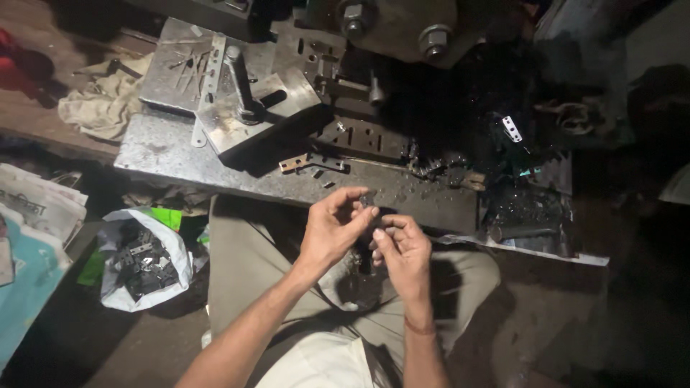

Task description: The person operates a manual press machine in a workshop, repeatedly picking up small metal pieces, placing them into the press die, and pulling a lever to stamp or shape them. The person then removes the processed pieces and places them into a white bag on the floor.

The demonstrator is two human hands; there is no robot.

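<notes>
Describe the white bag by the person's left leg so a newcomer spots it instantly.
Start at the grey steel press bed across the top, then drop below its left end to the floor. There sits the open white plastic bag, beside the khaki trouser leg. Unlike the printed sacks further left, it is full of small dark metal parts.

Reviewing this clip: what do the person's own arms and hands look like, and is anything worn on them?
Both forearms are bare, with no sleeves or gloves in view. The left hand wears nothing visible. The right hand has a thin reddish thread band around its wrist.
</notes>
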